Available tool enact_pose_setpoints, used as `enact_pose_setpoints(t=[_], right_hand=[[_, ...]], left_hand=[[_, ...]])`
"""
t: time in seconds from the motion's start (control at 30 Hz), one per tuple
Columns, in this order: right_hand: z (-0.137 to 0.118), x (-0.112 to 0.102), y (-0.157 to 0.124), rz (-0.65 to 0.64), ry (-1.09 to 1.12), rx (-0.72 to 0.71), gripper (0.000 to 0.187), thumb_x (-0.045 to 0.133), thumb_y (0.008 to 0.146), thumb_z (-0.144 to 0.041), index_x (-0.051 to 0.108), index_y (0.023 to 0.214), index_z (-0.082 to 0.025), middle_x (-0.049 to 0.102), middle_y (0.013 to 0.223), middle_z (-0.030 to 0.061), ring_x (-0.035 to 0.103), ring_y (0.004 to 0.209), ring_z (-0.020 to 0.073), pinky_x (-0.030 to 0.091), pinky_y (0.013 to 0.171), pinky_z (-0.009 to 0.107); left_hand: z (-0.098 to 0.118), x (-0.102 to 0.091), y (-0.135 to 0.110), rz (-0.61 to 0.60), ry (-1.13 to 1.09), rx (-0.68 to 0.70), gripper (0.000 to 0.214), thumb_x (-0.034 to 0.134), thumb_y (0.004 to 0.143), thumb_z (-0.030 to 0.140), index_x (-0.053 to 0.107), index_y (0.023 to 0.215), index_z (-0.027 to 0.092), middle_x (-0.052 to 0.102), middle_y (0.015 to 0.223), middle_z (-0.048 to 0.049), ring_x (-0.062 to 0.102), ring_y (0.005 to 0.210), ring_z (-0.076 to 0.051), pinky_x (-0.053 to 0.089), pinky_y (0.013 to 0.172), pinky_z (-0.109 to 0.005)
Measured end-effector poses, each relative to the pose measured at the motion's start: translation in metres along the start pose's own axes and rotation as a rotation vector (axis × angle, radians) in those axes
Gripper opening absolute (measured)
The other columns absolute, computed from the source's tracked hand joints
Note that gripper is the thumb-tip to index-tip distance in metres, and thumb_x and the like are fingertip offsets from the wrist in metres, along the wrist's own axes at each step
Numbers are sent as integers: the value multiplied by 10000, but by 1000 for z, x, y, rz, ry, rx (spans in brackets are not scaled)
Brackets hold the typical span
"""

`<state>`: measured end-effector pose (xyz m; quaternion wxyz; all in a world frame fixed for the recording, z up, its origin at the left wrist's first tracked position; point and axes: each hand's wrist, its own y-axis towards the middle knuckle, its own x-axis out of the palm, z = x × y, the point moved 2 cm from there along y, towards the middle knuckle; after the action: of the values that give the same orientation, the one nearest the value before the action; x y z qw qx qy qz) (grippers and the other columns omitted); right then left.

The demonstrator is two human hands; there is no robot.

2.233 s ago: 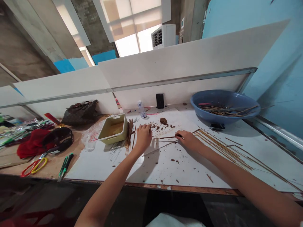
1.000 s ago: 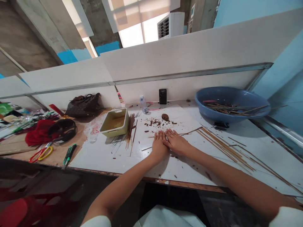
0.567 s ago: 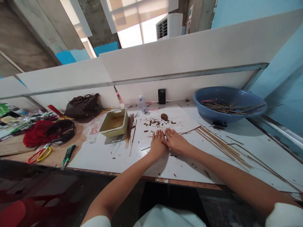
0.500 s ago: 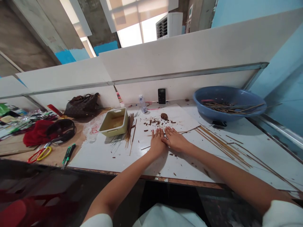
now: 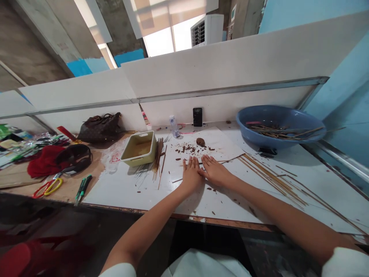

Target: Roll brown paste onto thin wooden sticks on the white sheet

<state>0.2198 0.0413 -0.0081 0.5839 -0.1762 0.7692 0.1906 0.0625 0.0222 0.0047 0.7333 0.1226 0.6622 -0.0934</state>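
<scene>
My left hand (image 5: 191, 174) lies flat on the white tabletop, fingers stretched forward. Beside it my right hand (image 5: 215, 171) is also flat, its thumb touching the left. A thin brown stick (image 5: 230, 159) shows from under the right hand and runs right; a short end of it peeks out left of the left hand. The part beneath my palms is hidden. Just beyond my fingertips lie dark brown crumbs (image 5: 188, 148) and a rounded lump of brown paste (image 5: 200, 142).
A green tub (image 5: 127, 159) of brownish liquid stands left, with thin sticks (image 5: 158, 157) beside it. To the right are long sticks (image 5: 271, 179) and a blue basin (image 5: 276, 143) holding more. A bottle (image 5: 174, 127), a phone (image 5: 197, 117), scissors (image 5: 52, 187) and green-handled tools (image 5: 83, 187) also lie about.
Both hands stay flat in nearly the same place. The left hand's fingers are spread slightly wider than before.
</scene>
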Motion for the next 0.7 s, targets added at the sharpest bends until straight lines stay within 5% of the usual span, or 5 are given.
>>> enact_pose_setpoints(t=[0.27, 0.53, 0.7], right_hand=[[-7, 14, -34, 80, -10, -56, 927, 245, 1145, -701, 391, 1735, -1, 348, 1792, 287, 317, 1704, 381, 260, 1406, 577], [-4, 1, -4, 31, -32, -1, 902, 261, 1154, -670, 416, 1715, 20, 351, 1780, 317, 306, 1705, 393, 272, 1398, 585], [-7, 11, -27, 68, -32, -53, 910, 250, 1160, -663, 403, 1711, 46, 338, 1781, 322, 314, 1703, 389, 256, 1407, 580]], left_hand=[[-5, 11, -40, 79, 6, 5, 689, 441, 1115, 393, 390, 1773, 195, 370, 1822, -106, 66, 1742, -481, 111, 1358, -810], [-10, -4, -12, 24, -12, -44, 709, 448, 1094, 360, 370, 1783, 215, 359, 1825, -116, 90, 1738, -490, 115, 1346, -826], [-10, 3, -30, 65, 3, -22, 646, 400, 1136, 360, 410, 1766, 215, 418, 1797, -126, 134, 1742, -454, 118, 1355, -818]])
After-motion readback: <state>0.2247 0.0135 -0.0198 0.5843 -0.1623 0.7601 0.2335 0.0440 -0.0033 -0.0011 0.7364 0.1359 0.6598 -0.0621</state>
